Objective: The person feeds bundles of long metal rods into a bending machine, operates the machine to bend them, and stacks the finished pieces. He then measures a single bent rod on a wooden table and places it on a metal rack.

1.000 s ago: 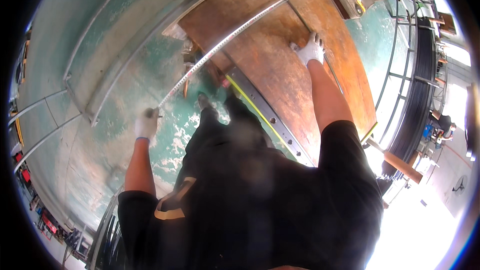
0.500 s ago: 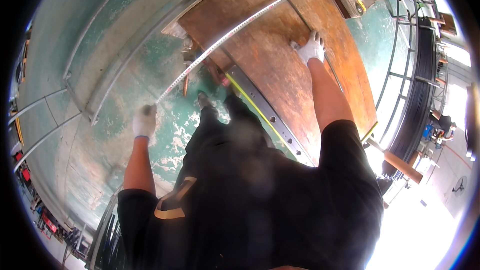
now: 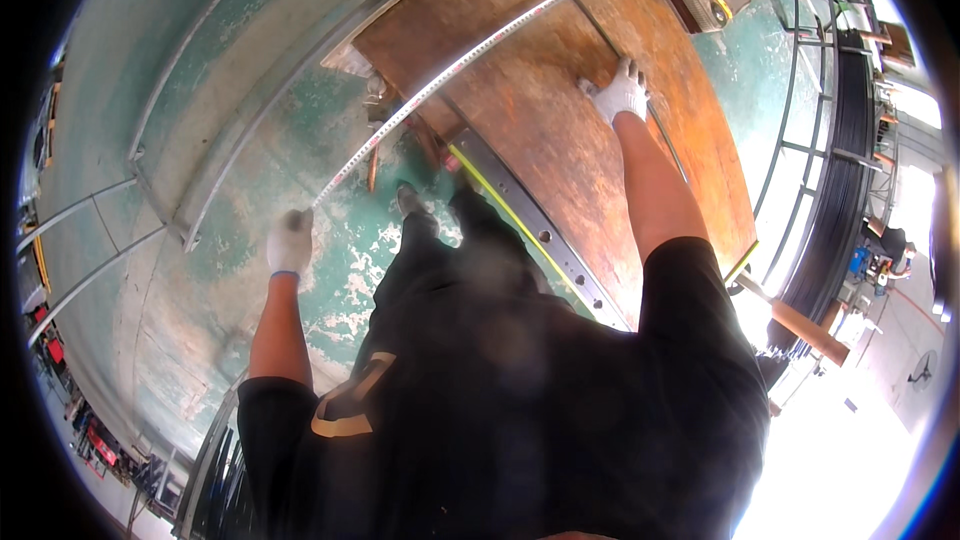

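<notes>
My left hand (image 3: pixel 290 242), in a white glove, is closed round the near end of a white measuring tape (image 3: pixel 440 80) with fine marks and red spots. The tape stretches over the floor and the table to the far end of a thin dark metal bar (image 3: pixel 598 25), meeting it at a corner. That bar lies on the brown table top (image 3: pixel 530 50). My right hand (image 3: pixel 624 95), also gloved, rests over the middle of the bar with thumb and fingers spread. What the left palm covers is hidden.
A dark steel strip with holes (image 3: pixel 545 237) and a yellow-green edge (image 3: pixel 500 195) runs along the table's near side. A wooden-handled tool (image 3: pixel 810 332) sticks out at right. Metal frames (image 3: pixel 90 200) stand left, long dark bars (image 3: pixel 835 210) right. Another person (image 3: pixel 890 252) is farther right.
Almost nothing has moved. Both hands keep their places on the tape and the bar; the view has shifted very slightly.
</notes>
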The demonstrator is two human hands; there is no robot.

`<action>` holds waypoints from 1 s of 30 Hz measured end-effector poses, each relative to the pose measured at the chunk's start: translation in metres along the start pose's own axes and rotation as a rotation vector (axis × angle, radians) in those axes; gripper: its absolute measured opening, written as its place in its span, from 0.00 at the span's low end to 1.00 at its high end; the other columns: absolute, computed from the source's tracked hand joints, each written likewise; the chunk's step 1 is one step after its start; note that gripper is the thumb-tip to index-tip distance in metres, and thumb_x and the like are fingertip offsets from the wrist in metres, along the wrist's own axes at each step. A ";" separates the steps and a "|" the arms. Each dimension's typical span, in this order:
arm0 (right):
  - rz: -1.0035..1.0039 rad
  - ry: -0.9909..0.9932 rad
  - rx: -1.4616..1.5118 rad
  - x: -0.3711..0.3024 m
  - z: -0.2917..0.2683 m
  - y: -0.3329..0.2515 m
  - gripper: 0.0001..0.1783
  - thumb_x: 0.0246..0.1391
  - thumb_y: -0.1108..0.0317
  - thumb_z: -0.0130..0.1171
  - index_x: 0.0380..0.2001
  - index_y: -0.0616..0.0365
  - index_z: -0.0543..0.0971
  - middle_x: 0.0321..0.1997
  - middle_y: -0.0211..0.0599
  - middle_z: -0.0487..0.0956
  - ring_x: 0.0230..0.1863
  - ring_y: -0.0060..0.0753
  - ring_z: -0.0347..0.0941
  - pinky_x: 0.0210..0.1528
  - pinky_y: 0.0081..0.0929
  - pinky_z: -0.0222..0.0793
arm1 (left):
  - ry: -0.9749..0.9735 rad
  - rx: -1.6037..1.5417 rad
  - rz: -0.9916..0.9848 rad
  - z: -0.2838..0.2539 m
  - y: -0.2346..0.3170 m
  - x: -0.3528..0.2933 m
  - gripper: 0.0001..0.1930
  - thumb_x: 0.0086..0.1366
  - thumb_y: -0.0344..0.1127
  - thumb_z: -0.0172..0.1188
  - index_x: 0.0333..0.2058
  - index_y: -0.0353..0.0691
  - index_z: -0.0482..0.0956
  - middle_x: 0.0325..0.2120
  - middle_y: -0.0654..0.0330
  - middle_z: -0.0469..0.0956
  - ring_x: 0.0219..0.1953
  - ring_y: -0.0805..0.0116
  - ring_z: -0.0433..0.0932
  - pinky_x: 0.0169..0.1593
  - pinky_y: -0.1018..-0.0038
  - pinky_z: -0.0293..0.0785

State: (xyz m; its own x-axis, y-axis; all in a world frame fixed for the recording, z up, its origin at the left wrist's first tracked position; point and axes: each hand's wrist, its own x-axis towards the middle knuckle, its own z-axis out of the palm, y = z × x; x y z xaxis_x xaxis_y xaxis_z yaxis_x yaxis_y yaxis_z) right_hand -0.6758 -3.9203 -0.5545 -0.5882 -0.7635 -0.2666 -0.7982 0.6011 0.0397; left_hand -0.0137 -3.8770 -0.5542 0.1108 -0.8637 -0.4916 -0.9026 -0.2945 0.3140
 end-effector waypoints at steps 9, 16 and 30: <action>-0.007 0.026 0.008 0.003 0.007 0.006 0.70 0.50 0.26 0.69 0.80 0.61 0.51 0.84 0.48 0.54 0.84 0.56 0.45 0.80 0.62 0.48 | 0.054 -0.231 0.042 0.016 -0.016 -0.011 0.22 0.75 0.50 0.65 0.47 0.32 0.85 0.33 0.56 0.86 0.36 0.68 0.83 0.41 0.70 0.78; -0.012 0.058 0.033 -0.003 0.003 0.005 0.69 0.50 0.27 0.70 0.80 0.62 0.51 0.82 0.49 0.56 0.83 0.56 0.46 0.79 0.64 0.47 | -0.123 -0.610 -0.087 0.022 0.036 -0.047 0.19 0.78 0.50 0.60 0.40 0.36 0.84 0.28 0.67 0.80 0.27 0.80 0.73 0.31 0.77 0.71; -0.234 0.307 0.368 -0.122 0.033 0.069 0.46 0.53 0.54 0.74 0.70 0.61 0.68 0.76 0.56 0.63 0.78 0.63 0.55 0.79 0.60 0.50 | -0.086 -0.762 -0.283 0.122 0.034 -0.161 0.15 0.78 0.44 0.61 0.39 0.35 0.82 0.26 0.65 0.80 0.26 0.77 0.76 0.28 0.78 0.72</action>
State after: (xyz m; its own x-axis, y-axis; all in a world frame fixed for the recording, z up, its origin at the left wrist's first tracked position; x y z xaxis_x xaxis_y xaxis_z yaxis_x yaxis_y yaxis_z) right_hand -0.6548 -3.7776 -0.5509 -0.4549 -0.8880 0.0680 -0.8466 0.4075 -0.3423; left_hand -0.1132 -3.6979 -0.5632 0.2316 -0.6900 -0.6857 -0.3112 -0.7204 0.6198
